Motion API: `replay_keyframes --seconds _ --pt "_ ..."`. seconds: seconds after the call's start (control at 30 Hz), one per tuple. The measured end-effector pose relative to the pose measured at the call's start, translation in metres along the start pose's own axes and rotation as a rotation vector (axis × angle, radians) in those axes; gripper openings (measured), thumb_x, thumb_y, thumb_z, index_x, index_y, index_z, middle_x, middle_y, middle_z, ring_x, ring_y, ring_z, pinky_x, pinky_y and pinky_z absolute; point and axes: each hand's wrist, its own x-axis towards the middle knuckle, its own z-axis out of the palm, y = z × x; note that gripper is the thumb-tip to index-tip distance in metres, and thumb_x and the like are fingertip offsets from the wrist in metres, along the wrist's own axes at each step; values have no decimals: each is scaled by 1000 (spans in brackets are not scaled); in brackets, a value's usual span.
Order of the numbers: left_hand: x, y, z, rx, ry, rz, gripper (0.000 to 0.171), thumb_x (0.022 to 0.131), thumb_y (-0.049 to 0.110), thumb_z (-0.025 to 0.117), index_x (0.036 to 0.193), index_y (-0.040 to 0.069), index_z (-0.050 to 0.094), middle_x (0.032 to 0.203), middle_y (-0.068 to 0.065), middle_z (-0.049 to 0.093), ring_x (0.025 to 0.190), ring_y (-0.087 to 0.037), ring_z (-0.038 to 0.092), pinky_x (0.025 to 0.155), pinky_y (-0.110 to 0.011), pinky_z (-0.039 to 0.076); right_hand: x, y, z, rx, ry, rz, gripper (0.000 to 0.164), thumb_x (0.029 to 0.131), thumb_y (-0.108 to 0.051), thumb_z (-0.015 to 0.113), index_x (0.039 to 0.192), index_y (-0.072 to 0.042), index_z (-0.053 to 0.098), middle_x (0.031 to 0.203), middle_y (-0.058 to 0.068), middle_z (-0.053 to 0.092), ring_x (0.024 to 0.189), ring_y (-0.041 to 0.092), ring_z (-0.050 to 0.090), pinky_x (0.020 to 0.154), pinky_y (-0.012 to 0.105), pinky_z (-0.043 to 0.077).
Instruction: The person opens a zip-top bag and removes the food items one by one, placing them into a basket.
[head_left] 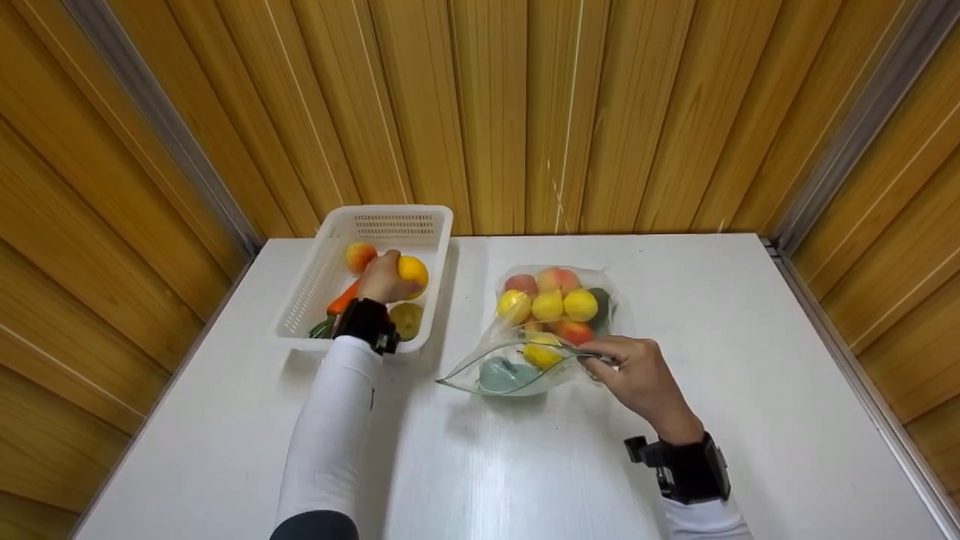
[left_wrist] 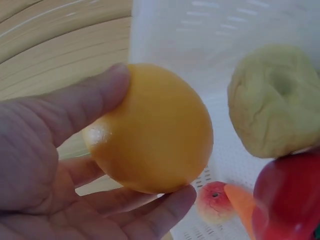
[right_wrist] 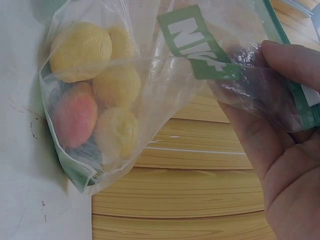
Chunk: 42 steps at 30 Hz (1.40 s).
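Observation:
My left hand (head_left: 384,279) grips an orange (left_wrist: 155,130) between thumb and fingers, over the white plastic basket (head_left: 442,232). Around it in the basket are a peach (head_left: 361,256), a carrot (head_left: 343,298) and a dull yellow-green fruit (head_left: 406,321); a red one (left_wrist: 287,195) shows in the left wrist view. With thumb and fingers my right hand (head_left: 634,371) pinches the rim of a clear zip bag (head_left: 480,349), whose mouth gapes toward me. Inside the bag lie several yellow fruits (head_left: 548,306), reddish fruits (head_left: 559,280), a dark green one (head_left: 600,307) and a pale green one (head_left: 506,373) near the mouth.
Both basket and bag rest on a white table (head_left: 480,465), the basket left of the bag. Wood-patterned panels (head_left: 487,112) rise behind the table and along both sides. A strap with a camera (head_left: 682,469) sits on my right wrist.

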Motion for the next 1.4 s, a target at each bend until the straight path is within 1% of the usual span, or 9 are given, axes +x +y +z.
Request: replay_keyframes --seconds 0.13,0.47,0.63,0.7,0.9,1.07,1.2,1.3,1.4 --pt "4 1 -1 57 -53 -9 72 86 15 76 148 -3 46 136 -26 59 116 -39 56 109 -50 43 -1 -2 0 12 1 6 21 82 13 77 98 0 82 93 8 79 79 8 70 69 11 52" --pt "9 5 -2 48 -209 -162 72 93 13 76 156 7 42 148 -19 53 123 -35 52 113 -52 42 -2 -1 2 31 -15 28 22 81 14 76 98 1 81 92 9 79 77 5 68 66 14 53" --pt "6 4 -4 127 -248 -136 69 91 10 76 152 5 46 143 -21 56 124 -36 53 112 -50 43 -3 -2 3 42 -16 20 21 82 13 75 98 1 81 91 9 78 75 5 67 66 13 53" --pt "6 4 -4 241 -256 -67 61 91 9 73 147 1 50 139 -23 59 123 -36 55 112 -47 42 -3 -2 3 47 -12 15 21 82 14 75 97 1 81 91 9 78 74 5 67 65 13 53" --pt "10 9 -5 388 -310 9 51 91 7 62 141 -3 56 138 -22 62 119 -34 56 111 -44 42 -3 -3 1 47 0 12 21 81 14 77 97 1 81 90 9 78 73 5 67 65 12 53" --pt "9 12 -9 382 -320 7 51 90 10 61 140 0 60 137 -19 63 115 -33 56 109 -45 42 -2 -1 1 27 0 2 21 81 14 77 97 1 81 91 9 79 76 6 68 66 12 53" --pt "10 14 -12 386 -324 21 53 92 15 59 142 -1 57 141 -21 61 121 -34 57 112 -45 42 -1 0 0 2 -3 -11 21 80 13 78 97 0 82 91 8 79 76 5 67 66 13 52" --pt "8 18 -16 338 -344 -12 53 97 20 61 146 1 55 144 -20 59 124 -35 55 115 -48 40 0 -1 -1 2 -2 -17 22 80 13 78 97 0 82 91 7 79 76 5 67 66 12 52" --pt "3 25 -20 306 -335 -3 56 100 24 62 151 3 50 150 -20 54 134 -36 52 118 -51 35 0 -3 -2 6 2 -24 21 81 13 78 97 0 82 91 8 79 77 6 68 67 12 52"
